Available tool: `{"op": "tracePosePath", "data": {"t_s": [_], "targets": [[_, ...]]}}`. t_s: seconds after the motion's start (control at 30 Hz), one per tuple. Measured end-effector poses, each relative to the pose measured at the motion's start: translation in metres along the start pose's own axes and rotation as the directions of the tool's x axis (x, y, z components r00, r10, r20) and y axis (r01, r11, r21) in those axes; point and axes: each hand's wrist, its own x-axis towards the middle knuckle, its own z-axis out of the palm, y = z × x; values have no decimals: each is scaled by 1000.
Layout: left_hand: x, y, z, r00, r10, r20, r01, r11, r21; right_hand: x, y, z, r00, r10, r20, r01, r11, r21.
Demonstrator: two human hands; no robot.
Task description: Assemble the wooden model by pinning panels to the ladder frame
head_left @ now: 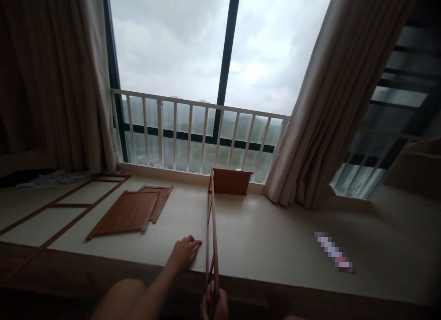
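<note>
A narrow wooden frame [214,228] stands on edge and runs away from me across the pale window ledge [262,246]. My right hand [214,302] is closed round its near end, just off the ledge's front edge. At the far end a reddish-brown wooden panel [231,181] stands upright against the frame; whether the two are joined I cannot tell. My left hand [184,253] rests on the ledge just left of the frame, fingers apart and slightly bent, with nothing visible in it.
Two wooden panels [124,212] lie overlapping on the left. Beyond them, a second wooden frame [70,205] lies flat and juts past the front edge. A blurred-out object [333,251] lies on the right. White railings [189,136] and curtains [324,109] border the window.
</note>
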Motion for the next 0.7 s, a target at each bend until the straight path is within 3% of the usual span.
{"op": "tracePosePath", "data": {"t_s": [0.13,0.43,0.7], "targets": [[-1,0,2,1000,-16,-4,16,1000,-11,8,9,16,972,174,-157,-163,984,78],[-2,-2,7,999,-44,26,44,999,-2,18,-13,40,993,102,-65,-105,994,-43],[-3,0,0,998,-45,52,45,999,-14,27,-11,47,994,108,-17,-109,990,-88]]}}
